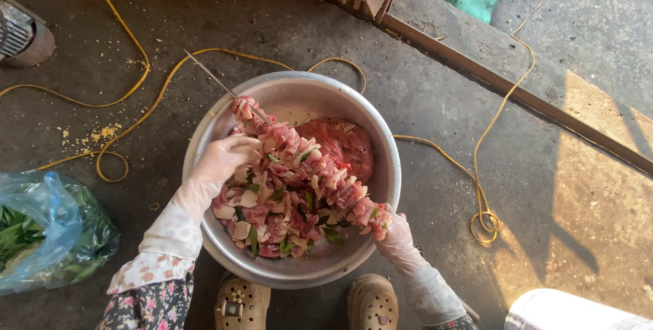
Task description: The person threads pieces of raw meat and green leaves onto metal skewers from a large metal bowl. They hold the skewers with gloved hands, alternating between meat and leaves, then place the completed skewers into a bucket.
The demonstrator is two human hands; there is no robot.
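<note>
Yellow cord (129, 109) crosses the floor beside a bag of greens (47, 231).

the left hand (228, 155) wears a thin, clear glove that runs up past the wrist, and the forearm comes in from the lower left, rising toward the upper right, with a flowered sleeve covering it from the cuff down. its fingers are curled forward and closed, knuckles up, the fingertips hidden beneath the bent fingers. the right hand (396, 231) is gloved the same way; its forearm enters from the lower right and angles up to the left. its fingers are bent inward and closed, the thumb side turned toward the left hand. both wrists are roughly straight, and the two hands sit well apart, the left one higher.
</note>
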